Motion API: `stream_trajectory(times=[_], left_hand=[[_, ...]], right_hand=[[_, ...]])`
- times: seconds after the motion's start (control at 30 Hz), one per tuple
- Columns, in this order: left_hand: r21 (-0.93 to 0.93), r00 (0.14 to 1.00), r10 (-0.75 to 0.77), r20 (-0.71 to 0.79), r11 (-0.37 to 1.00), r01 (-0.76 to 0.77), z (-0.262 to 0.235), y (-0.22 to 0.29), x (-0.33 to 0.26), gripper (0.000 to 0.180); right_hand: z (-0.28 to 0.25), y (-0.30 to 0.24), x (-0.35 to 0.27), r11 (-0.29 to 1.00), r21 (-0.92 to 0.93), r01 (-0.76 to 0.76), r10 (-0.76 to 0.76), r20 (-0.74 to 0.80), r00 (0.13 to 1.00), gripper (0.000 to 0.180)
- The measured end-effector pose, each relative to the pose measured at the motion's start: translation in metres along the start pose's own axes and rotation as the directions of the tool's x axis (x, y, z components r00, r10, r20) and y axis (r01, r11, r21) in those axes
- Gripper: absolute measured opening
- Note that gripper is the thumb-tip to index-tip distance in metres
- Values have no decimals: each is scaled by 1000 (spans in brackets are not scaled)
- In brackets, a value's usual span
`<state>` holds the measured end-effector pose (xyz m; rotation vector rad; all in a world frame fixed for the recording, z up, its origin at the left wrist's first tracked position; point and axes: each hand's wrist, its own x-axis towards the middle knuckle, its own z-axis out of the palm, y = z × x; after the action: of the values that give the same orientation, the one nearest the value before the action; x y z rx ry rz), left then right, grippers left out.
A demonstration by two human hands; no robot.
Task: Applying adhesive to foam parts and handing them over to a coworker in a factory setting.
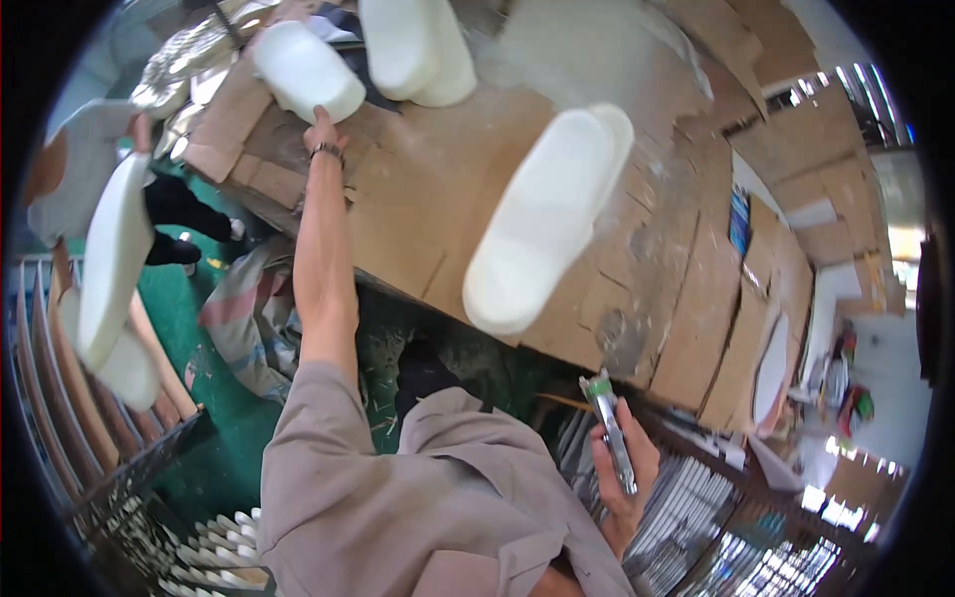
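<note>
Grey-brown fabric of the person's shirt (438, 497) filled the lower middle of the frame, closest to the lens. Just right of it, the right hand (625, 473) was closed around a slim metal tool (612, 430), its long axis near upright and leaning slightly left, its tip pointing toward the upper part of the frame.

From the shirt sleeve the left arm stretched up to the upper left of the frame, a dark wristband (326, 150) on the wrist. The left hand (320, 129) touched the lower edge of a white moulded sole-shaped piece (306, 70); whether the fingers gripped it or only rested on it could not be told. That piece lay with its long axis running from upper left to lower right.

A second white piece (542, 224) lay at the centre of the frame on the cardboard-covered table (418, 199), well apart from both hands. Its long axis ran diagonally, the broad rounded end pointing to the lower left, the narrower end to the upper right. 2 more white pieces (413, 45) lay at the top edge, and another stood on edge at the left (114, 259), beside a dark rack (119, 478).
</note>
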<state>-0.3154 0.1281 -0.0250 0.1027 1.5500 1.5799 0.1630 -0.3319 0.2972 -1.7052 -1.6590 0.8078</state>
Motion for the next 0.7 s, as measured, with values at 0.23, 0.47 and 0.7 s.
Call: stream_trajectory(times=[0.23,0.47,0.7], left_hand=[[806,829,-309,467,535,-254,-81,-184,-259,66],[322,711,-391,584,916,239,-88,-226,-379,62],[193,747,-365,555,931,311,-61,-243,-431,69]], right_hand=[[-14,9,-12,999,-18,45,-46,-69,997,53],[-31,17,-55,996,-72,52,-65,-190,980,52],[-38,25,-78,996,-4,84,-83,-215,973,64]])
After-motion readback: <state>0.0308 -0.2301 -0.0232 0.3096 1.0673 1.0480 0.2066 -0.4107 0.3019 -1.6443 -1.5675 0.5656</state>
